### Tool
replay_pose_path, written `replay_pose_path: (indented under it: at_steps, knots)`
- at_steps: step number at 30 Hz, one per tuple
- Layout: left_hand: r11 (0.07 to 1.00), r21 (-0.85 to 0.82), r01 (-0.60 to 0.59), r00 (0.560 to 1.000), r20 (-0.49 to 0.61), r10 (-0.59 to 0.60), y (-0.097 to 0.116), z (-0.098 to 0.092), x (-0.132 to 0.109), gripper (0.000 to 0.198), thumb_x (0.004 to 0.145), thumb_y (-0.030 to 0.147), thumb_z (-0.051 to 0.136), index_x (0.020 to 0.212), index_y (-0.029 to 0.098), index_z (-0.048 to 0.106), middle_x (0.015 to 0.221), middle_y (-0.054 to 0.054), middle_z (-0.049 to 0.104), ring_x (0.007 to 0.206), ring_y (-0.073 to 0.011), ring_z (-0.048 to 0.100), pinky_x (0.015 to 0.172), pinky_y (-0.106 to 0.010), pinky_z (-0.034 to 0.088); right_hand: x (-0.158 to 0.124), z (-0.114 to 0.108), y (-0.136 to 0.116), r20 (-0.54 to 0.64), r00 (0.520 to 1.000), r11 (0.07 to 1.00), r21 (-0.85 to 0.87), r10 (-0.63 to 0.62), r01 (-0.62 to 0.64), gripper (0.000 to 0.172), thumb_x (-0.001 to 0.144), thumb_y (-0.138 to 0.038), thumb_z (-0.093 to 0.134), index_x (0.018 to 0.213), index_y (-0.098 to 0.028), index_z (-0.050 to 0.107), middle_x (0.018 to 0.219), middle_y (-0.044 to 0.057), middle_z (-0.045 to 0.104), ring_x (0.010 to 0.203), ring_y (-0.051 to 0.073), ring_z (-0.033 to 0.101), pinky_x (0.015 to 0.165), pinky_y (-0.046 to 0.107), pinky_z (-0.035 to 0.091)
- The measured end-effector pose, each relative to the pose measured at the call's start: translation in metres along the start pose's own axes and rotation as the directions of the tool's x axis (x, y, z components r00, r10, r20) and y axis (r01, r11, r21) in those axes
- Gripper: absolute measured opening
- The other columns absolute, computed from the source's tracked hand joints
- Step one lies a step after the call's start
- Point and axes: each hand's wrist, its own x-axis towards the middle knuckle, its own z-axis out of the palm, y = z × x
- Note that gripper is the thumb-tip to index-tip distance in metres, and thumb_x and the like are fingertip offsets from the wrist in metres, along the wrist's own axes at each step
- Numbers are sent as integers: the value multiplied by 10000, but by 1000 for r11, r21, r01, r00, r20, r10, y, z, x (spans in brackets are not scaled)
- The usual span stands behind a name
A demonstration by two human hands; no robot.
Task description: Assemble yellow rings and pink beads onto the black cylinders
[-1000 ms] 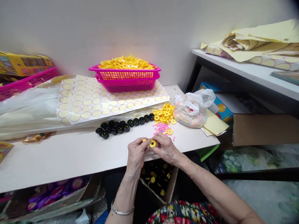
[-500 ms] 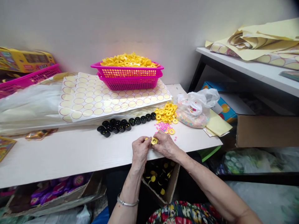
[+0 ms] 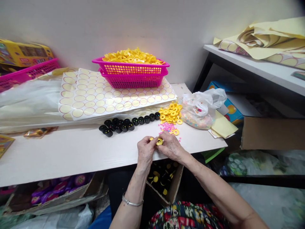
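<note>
Close together over the table's front edge, my left hand [image 3: 145, 150] and my right hand [image 3: 172, 147] pinch a yellow ring [image 3: 159, 142] with a dark centre between their fingertips. A second bit of yellow shows by the left thumb; whether it is a separate piece I cannot tell. Just beyond the fingers lie small pink beads [image 3: 166, 127] and a loose pile of yellow rings [image 3: 170, 113]. Several black cups [image 3: 124, 127], round and short, stand in a cluster and a row to the left of that pile.
Stacked pink baskets [image 3: 133, 81] heaped with yellow rings rest on sticker sheets [image 3: 90, 101]. To the right are a plastic bag of beads [image 3: 199, 119] and a shelf [image 3: 250, 68]. Below my hands sits a carton [image 3: 176, 184] of black and yellow pieces; another carton [image 3: 78, 198] holds purple items.
The camera view has shifted slightly. Both hands stay together on the yellow ring, which now looks slightly turned, with small finger movements.
</note>
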Motion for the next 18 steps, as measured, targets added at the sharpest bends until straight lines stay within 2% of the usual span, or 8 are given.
replay_pose_path:
  at_steps: [10,15,18]
  knots:
    - [1000,20,-18,999,40,17,-9,-3,4,252,564,304,729,579,123,553,464,57,482,399,-40,380,413,-177,293,-1,-2,-2,6,1000,1000,17,26,-26,75,663,-113,537,714,-161,510,732,-2,476,675,129,443,602,249,320]
    - [1000,14,5,999,41,-6,-10,-2,5,250,554,292,734,597,127,551,486,56,498,412,-49,409,420,-179,319,-1,-3,-1,-6,997,983,170,72,-70,90,645,-117,593,694,-154,527,723,-11,477,649,111,447,587,236,339]
    - [1000,4,1,999,44,-1,-11,-2,5,247,554,287,734,600,128,551,511,50,523,447,-63,454,443,-182,348,-2,0,1,-21,989,934,332,143,-128,114,652,-196,645,681,-159,540,691,-18,490,613,103,456,557,229,358]
